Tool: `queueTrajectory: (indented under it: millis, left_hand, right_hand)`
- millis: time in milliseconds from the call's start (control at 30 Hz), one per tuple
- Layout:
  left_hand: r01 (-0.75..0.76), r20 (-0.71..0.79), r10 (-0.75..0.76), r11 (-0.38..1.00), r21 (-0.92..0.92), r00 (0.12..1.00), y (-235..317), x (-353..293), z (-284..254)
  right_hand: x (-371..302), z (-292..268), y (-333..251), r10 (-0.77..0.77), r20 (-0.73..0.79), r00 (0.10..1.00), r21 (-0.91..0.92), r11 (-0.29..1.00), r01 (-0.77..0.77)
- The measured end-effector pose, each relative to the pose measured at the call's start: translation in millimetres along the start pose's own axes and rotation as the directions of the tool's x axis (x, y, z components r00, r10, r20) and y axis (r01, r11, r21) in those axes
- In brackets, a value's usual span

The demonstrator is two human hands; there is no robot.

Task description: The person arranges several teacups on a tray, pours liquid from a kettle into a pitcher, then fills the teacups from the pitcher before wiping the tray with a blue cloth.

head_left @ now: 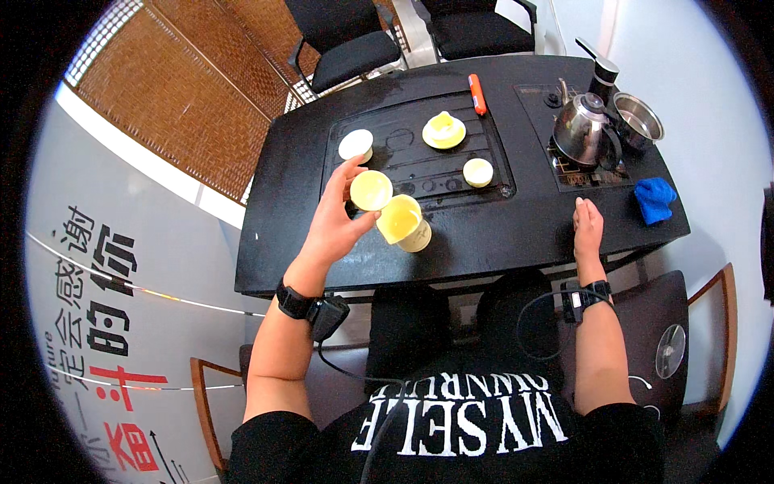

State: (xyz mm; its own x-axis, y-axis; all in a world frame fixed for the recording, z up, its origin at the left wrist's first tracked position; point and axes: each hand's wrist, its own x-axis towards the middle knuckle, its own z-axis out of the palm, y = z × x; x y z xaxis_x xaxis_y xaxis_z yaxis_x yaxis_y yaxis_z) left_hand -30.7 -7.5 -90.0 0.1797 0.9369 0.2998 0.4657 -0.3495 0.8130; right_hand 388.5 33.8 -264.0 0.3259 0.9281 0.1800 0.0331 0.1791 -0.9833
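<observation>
My left hand [334,223] grips a small teacup [371,191] between thumb and fingers. Its pale yellow inside is tipped toward me. Right beside and partly below that cup stands a taller yellow pitcher [409,228] with a pouring lip, on the near part of the table. Whether the two touch, I cannot tell. My right hand [588,228] rests at the table's near edge, fingers extended close together, with nothing visible in it. A white cup [356,145], a yellow lidded bowl on a saucer [444,131] and another small cup [478,172] stand on the recessed tea tray [395,173].
On the black table [282,242], a steel kettle [579,133] sits on a hob at the right, beside a steel pot [637,121]. A blue cloth [655,200] lies near the right edge. An orange-red stick-like object [477,94] lies at the back.
</observation>
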Motion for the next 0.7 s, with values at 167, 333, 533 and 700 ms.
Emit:
queueTrajectory:
  millis: [167, 333, 533, 700]
  left_hand:
    - [-0.041, -0.025, 0.043, 0.997, 0.061, 0.999, 3.8, 2.6, -0.5]
    - [-0.066, -0.04, 0.073, 0.988, 0.14, 0.997, 9.3, 5.3, -0.8]
    - [-0.12, -0.044, 0.134, 0.963, 0.242, 0.99, 19.3, 9.0, -2.3]
    - [-0.134, -0.037, 0.153, 0.941, 0.311, 0.987, 27.7, 10.8, -5.2]
  right_hand:
    - [0.3, 0.2, 1.1, -0.009, -0.004, 1.0, 0.002, 1.0, 0.009]
    - [2.3, -0.5, 4.5, -0.012, -0.004, 1.0, 0.019, 1.0, 0.012]
    - [0.4, 1.2, -1.3, -0.04, -0.005, 0.999, 0.017, 0.999, 0.04]
    - [0.3, 0.1, 0.2, -0.005, 0.007, 1.0, 0.025, 1.0, 0.005]
